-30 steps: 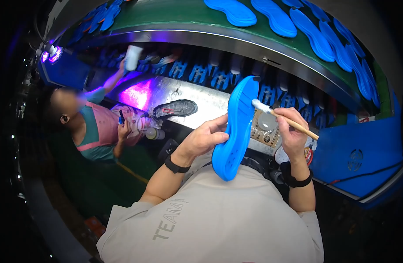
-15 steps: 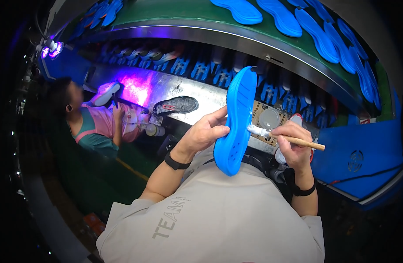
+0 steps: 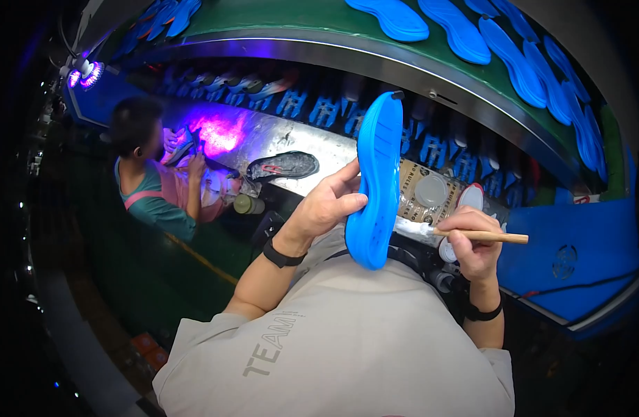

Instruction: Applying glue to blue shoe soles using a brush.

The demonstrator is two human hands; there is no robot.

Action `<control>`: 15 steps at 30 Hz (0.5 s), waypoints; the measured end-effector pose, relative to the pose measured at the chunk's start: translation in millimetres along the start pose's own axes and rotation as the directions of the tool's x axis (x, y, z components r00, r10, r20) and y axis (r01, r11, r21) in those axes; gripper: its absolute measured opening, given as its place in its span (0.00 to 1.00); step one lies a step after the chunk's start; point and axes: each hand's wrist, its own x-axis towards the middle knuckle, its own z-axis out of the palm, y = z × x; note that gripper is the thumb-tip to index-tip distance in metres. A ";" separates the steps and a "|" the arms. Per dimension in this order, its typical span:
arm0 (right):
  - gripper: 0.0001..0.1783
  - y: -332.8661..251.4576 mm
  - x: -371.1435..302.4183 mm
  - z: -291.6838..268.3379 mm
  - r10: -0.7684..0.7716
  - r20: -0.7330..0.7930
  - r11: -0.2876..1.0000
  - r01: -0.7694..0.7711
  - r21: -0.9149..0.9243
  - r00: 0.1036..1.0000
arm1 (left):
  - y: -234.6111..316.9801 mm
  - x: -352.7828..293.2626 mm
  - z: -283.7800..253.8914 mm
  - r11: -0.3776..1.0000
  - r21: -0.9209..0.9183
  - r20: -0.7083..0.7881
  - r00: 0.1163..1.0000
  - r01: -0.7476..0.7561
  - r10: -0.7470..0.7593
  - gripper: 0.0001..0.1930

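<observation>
My left hand [image 3: 326, 208] grips a blue shoe sole [image 3: 378, 174] by its left edge, thumb on the near face and the other fingers behind it. The sole stands nearly upright in front of my chest, its edge turned partly towards me. In my right hand [image 3: 474, 243] is a brush [image 3: 497, 237], pinched near the base of its wooden handle. White bristles point left at the sole's right edge, low down; whether they touch it I cannot tell. Behind the brush a round pale lid or dish [image 3: 429, 189] sits on printed cardboard [image 3: 411, 174].
A dark shoe sole [image 3: 283, 166] lies on the metal bench [image 3: 326, 149]. Blue soles [image 3: 455, 31] line the green belt [image 3: 298, 21] above, behind a metal rim. White shoes [image 3: 470, 198] stand beside my right hand. At left, a co-worker [image 3: 156, 167] handles a shoe under purple lamps [image 3: 90, 74].
The sole has turned more edge-on in my left hand. The brush has moved down along its right edge and slightly right. The co-worker has leaned towards the bench.
</observation>
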 end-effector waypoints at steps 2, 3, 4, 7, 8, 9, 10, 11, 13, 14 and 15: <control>0.07 5.0 -5.5 -3.5 0.056 -0.067 0.997 -0.052 0.053 0.996 | 2.1 1.8 -2.4 0.998 0.040 -0.013 0.999 -0.046 0.046 0.40; 0.08 7.3 -9.6 -4.2 0.089 -0.115 0.993 -0.080 0.083 0.989 | 4.0 3.1 -3.9 0.995 0.078 -0.006 0.998 -0.062 0.062 0.40; 0.08 9.9 -13.4 -4.6 0.132 -0.161 0.987 -0.115 0.110 0.978 | 6.8 4.9 -5.9 0.989 0.119 0.003 0.997 -0.083 0.083 0.41; 0.09 18.0 -22.0 -6.2 0.213 -0.251 0.970 -0.173 0.173 0.944 | 20.4 12.6 -9.8 0.990 0.122 -0.084 0.994 -0.065 0.076 0.37; 0.10 20.3 -24.0 -5.9 0.213 -0.277 0.970 -0.169 0.174 0.937 | 29.1 19.0 -12.1 0.994 0.071 -0.098 0.991 -0.085 0.092 0.35; 0.10 22.5 -26.3 -5.5 0.218 -0.302 0.970 -0.170 0.176 0.928 | 39.2 28.4 -14.9 0.984 0.075 -0.083 0.982 -0.161 0.167 0.34; 0.10 24.6 -27.6 -5.1 0.209 -0.298 0.968 -0.155 0.196 0.931 | 51.9 41.9 -19.6 0.952 0.103 -0.040 0.955 -0.287 0.292 0.32; 0.10 26.3 -28.9 -4.5 0.223 -0.314 0.967 -0.168 0.191 0.923 | 67.2 59.8 -26.7 0.906 0.114 0.004 0.912 -0.409 0.411 0.31; 0.10 29.9 -30.5 -1.7 0.250 -0.336 0.960 -0.187 0.209 0.908 | 110.4 108.2 -51.0 0.890 -0.015 0.061 0.888 -0.455 0.455 0.27; 0.10 32.1 -30.9 -1.0 0.259 -0.338 0.959 -0.198 0.204 0.905 | 129.3 135.9 -60.0 0.887 -0.078 -0.030 0.890 -0.455 0.454 0.25; 0.10 33.9 -31.1 -0.4 0.274 -0.337 0.955 -0.215 0.203 0.901 | 147.7 160.2 -69.8 0.851 -0.175 -0.061 0.868 -0.495 0.493 0.23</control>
